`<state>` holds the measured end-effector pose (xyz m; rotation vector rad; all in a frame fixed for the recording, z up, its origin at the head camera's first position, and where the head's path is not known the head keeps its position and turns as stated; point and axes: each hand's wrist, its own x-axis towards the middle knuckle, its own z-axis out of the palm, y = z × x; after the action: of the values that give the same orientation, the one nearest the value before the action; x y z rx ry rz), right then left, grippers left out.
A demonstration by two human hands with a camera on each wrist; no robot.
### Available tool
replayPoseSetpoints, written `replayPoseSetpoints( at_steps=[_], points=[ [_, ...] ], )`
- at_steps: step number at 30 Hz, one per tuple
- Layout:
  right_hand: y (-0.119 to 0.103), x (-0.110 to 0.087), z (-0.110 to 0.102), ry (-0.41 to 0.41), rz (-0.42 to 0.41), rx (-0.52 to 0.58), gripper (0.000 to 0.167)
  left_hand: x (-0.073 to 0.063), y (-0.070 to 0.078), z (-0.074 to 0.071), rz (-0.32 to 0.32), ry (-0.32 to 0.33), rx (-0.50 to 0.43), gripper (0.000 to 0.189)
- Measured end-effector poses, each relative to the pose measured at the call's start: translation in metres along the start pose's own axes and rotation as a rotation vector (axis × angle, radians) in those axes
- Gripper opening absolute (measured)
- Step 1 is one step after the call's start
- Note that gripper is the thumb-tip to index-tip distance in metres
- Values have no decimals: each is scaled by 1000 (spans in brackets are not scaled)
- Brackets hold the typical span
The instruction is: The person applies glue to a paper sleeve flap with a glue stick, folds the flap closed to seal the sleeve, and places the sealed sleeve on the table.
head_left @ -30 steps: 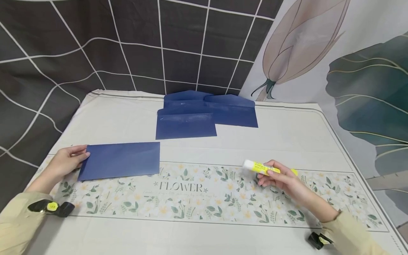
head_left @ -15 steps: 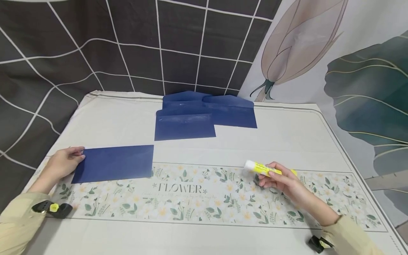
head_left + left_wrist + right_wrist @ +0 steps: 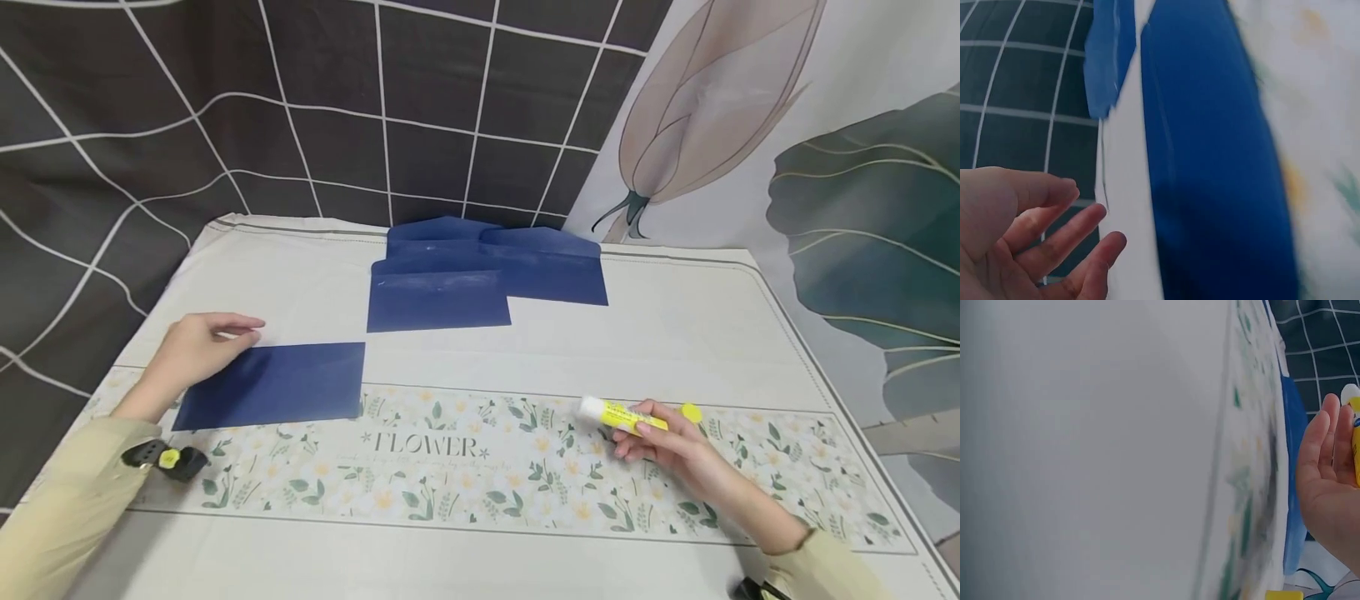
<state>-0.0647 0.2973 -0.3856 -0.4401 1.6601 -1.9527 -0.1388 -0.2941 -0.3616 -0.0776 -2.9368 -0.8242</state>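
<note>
A dark blue envelope lies flat on the left part of the floral strip, no raised flap showing on it. My left hand is over its upper left corner, fingers loosely extended and holding nothing; the left wrist view shows the fingertips apart from the blue paper. In my right hand I grip a yellow glue stick, its white end pointing left, above the right side of the strip. A yellow cap lies on the cloth just behind that hand.
Several blue envelopes with raised flaps overlap at the table's back middle. The white tablecloth carries a floral strip reading FLOWER. A dark grid curtain and a leaf-print curtain stand behind the table.
My left hand has let go of the envelope's left edge and moved right and up over its corner. Before that, the envelope shifted slightly left. The right hand still holds the glue stick, nearly unmoved.
</note>
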Motion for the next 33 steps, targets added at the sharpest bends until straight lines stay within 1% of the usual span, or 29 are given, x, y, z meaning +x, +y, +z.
replayPoseSetpoints(
  at_steps=[3, 6, 11, 15, 21, 23, 28, 31, 33],
  points=[
    [2, -3, 2, 5, 13, -8, 23, 14, 20, 4, 38, -16, -48, 28],
    [2, -4, 3, 20, 23, -29, 22, 32, 39, 10, 56, -24, -75, 29],
    [0, -5, 4, 32, 34, -50, 22, 63, 67, 22, 35, -68, -106, 33],
    [-3, -5, 6, 31, 44, -69, 21, 85, 82, 32, 19, -124, -137, 37],
    [-6, -6, 8, 36, 54, -95, 23, 112, 91, 46, 18, -186, -190, 46],
    [-6, -6, 8, 39, 56, -102, 23, 120, 93, 49, 22, -207, -193, 48],
    [-7, -7, 9, 42, 56, -116, 22, 137, 91, 57, 31, -276, -144, 47],
    [-8, -8, 10, 37, 50, -124, 22, 143, 86, 63, 32, -307, -108, 41],
    [-9, -8, 10, 33, 44, -127, 22, 145, 83, 66, 34, -309, -89, 38]
  ],
)
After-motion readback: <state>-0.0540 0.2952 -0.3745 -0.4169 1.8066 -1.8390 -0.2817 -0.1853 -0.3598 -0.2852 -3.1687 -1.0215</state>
